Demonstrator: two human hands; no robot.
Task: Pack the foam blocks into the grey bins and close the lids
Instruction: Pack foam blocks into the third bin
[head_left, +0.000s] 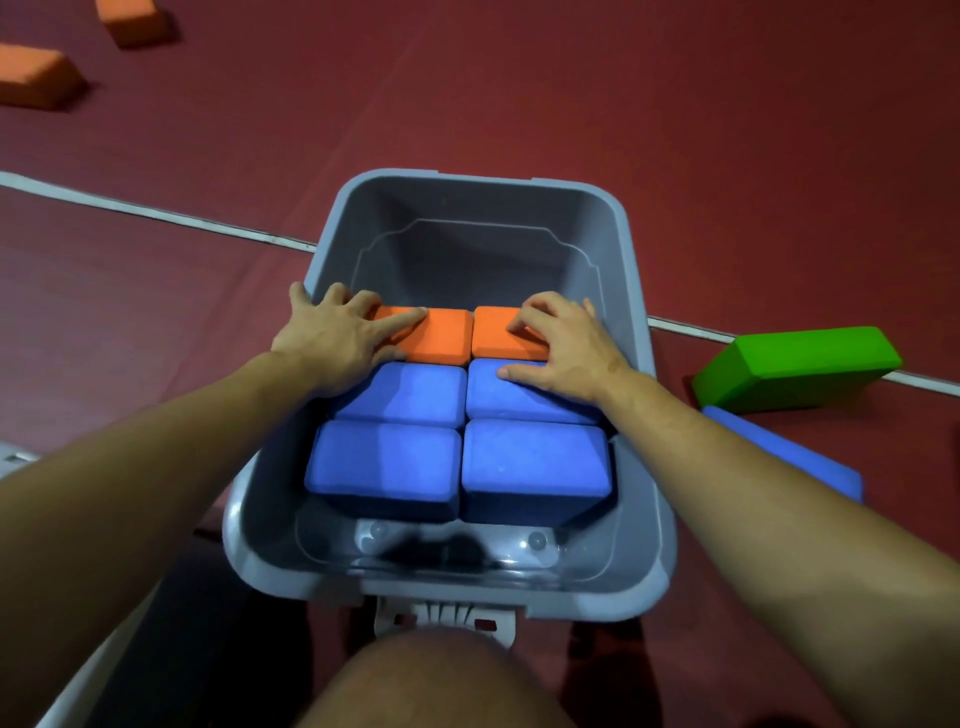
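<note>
An open grey bin (636, 291) stands on the floor in front of me. Inside it, several blue foam blocks (384, 467) fill the near rows, and two orange blocks (441, 338) lie side by side behind them. My left hand (332, 338) lies flat with fingers spread on the left orange block. The fingers of my right hand (561, 343) curl over the right orange block (493, 338), with its thumb on a blue block. The far half of the bin shows its bare floor.
A green block (795, 366) and a blue block (795, 457) lie on the red floor right of the bin. Two orange blocks (36, 75) lie far left at the back. A white floor line (156, 210) runs behind the bin. My knee (436, 680) is below.
</note>
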